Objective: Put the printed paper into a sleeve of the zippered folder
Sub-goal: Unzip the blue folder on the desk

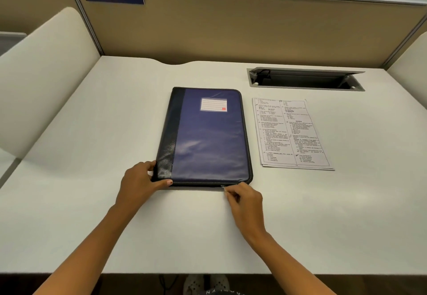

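Note:
A blue zippered folder (pixel 208 137) with a black spine and a white label lies closed on the white desk (pixel 92 214). My left hand (pixel 141 181) grips its near left corner, thumb on the cover. At the folder's near edge, close to the right corner, my right hand (pixel 245 200) pinches the small metal zipper pull (pixel 223 187). The printed paper (pixel 291 133), a thin stack covered in two columns of text, lies flat just right of the folder, untouched.
An open cable hatch (pixel 305 80) is sunk into the desk behind the paper. Tan partition walls (pixel 231 29) with a "476" sign close off the back. White side panels (pixel 46 75) flank the desk. Its front edge runs near the bottom of the view.

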`<state>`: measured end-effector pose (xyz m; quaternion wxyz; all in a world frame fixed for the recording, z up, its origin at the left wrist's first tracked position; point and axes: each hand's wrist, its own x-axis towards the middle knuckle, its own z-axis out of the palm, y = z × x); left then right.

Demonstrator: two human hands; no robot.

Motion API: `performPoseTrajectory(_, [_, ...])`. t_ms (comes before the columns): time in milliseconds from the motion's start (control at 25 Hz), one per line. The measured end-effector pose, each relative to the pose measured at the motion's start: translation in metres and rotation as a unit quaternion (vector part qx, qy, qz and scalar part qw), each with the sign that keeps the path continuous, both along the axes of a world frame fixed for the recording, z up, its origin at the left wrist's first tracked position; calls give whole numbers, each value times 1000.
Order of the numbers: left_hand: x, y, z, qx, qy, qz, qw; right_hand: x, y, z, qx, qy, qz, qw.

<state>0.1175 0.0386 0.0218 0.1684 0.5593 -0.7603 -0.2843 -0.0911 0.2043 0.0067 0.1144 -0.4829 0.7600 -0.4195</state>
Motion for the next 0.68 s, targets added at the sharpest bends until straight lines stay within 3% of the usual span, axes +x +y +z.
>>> performPoseTrajectory(200, [-1,-3,1,-35,-19,24,999,28,-28,4,13,20,71,997])
performPoseTrajectory(440, [5,-15,7,60,3,55,997,72,-59,0,32,72,187,979])
performPoseTrajectory(680, [2,-20,12,80,-11,66,995,113,-88,3,51,136,286,947])
